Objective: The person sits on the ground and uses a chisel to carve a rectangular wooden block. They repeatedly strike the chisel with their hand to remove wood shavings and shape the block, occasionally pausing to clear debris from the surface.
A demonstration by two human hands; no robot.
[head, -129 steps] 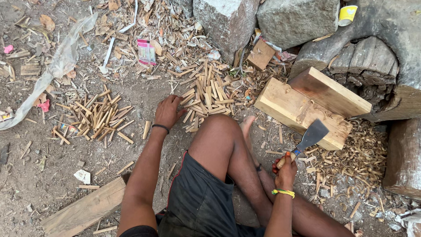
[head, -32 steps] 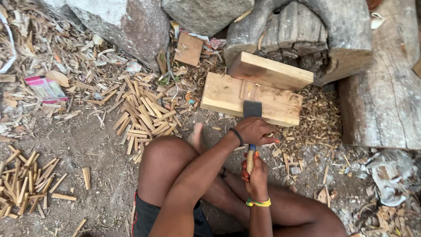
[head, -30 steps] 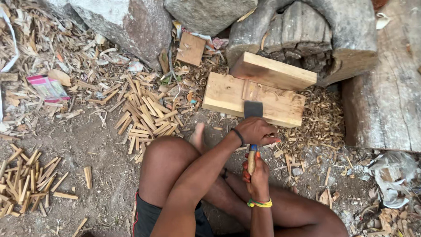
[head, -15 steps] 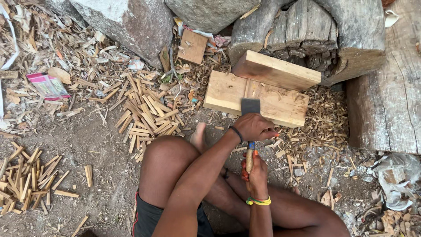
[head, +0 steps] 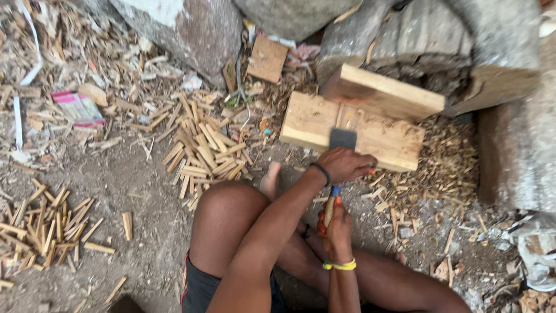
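**Head view: two hands on a chopping blade over a pale wood block**

Head view looks down on a person seated on the dirt ground (head: 133, 191), knees drawn up. The right hand (head: 337, 227), with a yellow band at its wrist, has its fingers clamped round the wooden handle of the chopping blade (head: 342, 139). The left hand (head: 345, 164), a dark band on its wrist, lies over the blade just above the handle, fingers curled together on it. The blade's flat grey end shows at twelve o'clock from the left hand, standing against the near face of the pale wood block (head: 307, 119). A second plank (head: 385, 91) lies tilted across the block's far edge.

At nine o'clock from the hands sits a heap of split sticks (head: 202, 150); another heap (head: 49, 226) lies far out at eight o'clock. Shavings (head: 446, 156) spread at three o'clock. Large stones (head: 191, 26) stand at eleven o'clock.
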